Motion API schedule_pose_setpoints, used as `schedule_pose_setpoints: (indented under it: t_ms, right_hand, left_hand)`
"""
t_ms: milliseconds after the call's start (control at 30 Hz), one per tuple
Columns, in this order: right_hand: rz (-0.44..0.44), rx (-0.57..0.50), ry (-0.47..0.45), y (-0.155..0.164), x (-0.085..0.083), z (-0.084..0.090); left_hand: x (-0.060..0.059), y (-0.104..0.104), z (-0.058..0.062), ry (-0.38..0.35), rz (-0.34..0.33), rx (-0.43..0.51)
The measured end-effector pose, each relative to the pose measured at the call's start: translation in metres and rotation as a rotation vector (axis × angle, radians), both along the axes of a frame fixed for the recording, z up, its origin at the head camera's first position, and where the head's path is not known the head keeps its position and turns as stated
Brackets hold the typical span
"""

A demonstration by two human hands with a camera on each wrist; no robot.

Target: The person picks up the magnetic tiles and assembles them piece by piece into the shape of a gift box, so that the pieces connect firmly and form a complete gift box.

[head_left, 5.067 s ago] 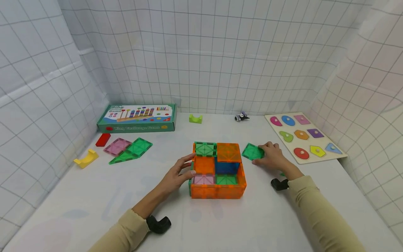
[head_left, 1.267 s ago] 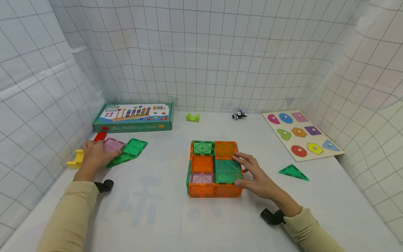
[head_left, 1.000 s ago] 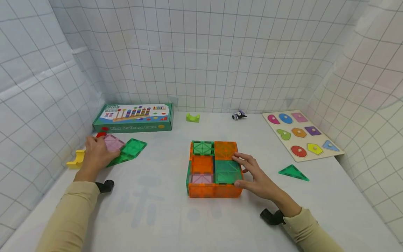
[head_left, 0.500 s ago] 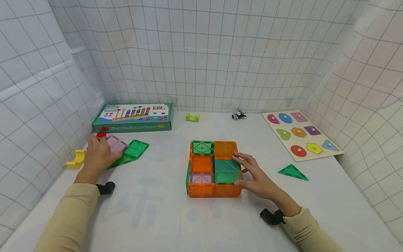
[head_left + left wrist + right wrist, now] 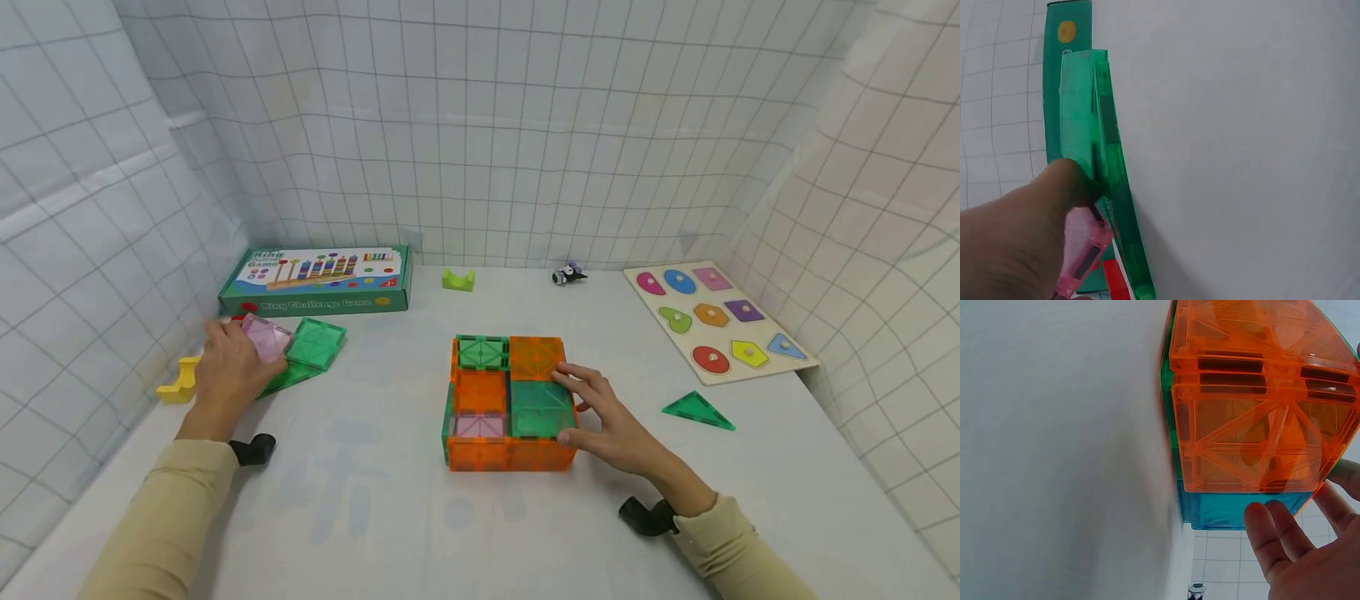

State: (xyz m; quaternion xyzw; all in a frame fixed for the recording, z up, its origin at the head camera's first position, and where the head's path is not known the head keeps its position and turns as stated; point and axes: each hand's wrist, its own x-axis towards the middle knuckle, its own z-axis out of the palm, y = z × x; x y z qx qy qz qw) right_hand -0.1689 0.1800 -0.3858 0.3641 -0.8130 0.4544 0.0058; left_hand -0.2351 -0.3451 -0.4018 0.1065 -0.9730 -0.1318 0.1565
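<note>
At the left, my left hand [image 5: 228, 371] pinches a pink square magnetic tile [image 5: 266, 337], which is tilted. A green square tile [image 5: 318, 343] tilts along its right edge, and a green triangle tile [image 5: 288, 380] lies just in front. In the left wrist view, the thumb presses against the tiles. A low box of magnetic tiles [image 5: 513, 455], with orange front panels, stands mid-table. My right hand [image 5: 611, 425] touches its right side with fingers spread. A green square tile [image 5: 542, 408] covers its front-right compartment; behind it lies an orange tile [image 5: 537, 358]. The front-left part is uncovered.
A green game box [image 5: 315, 283] stands back left, near a red block [image 5: 238, 317] and a yellow curved block [image 5: 180, 381]. Farther back are a lime block [image 5: 458, 280] and a small toy [image 5: 569, 272]. A puzzle board [image 5: 718, 321] and green triangle tile [image 5: 699, 410] lie right.
The right hand's green square tile now covers the box's front-right compartment. My left hand has gone from the box to the left tiles, where the pink and green squares have tipped up.
</note>
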Motion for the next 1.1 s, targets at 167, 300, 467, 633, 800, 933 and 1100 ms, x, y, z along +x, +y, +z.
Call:
schedule_pose_setpoints:
  t_ms: [167, 300, 467, 633, 800, 933, 1100]
  right_hand:
    - [-0.002, 0.0, -0.007, 0.0, 0.001, -0.001]
    - [0.003, 0.0, -0.005, 0.0, 0.0, -0.002]
    - [0.003, 0.0, -0.002, 0.0, 0.0, -0.002]
    - [0.009, -0.01, 0.015, 0.001, 0.0, -0.001]
    - [0.005, -0.01, 0.023, 0.002, 0.0, 0.0]
    - [0.003, -0.012, 0.015, 0.002, 0.0, 0.0]
    - [0.02, -0.02, 0.01, 0.001, -0.001, -0.001]
  left_hand:
    - [-0.003, 0.001, 0.001, -0.03, -0.07, -0.065]
    - [-0.003, 0.008, 0.001, 0.031, -0.072, 0.036]
    - [-0.002, 0.036, 0.009, 0.068, -0.224, 0.146]
    - [0.007, 0.094, 0.032, 0.076, -0.543, 0.274]
    - [0.014, 0.158, 0.046, 0.041, -0.814, 0.403]
    - [0.007, 0.193, 0.046, -0.02, -0.943, 0.424]
    - [-0.007, 0.213, 0.04, -0.105, -0.988, 0.416]
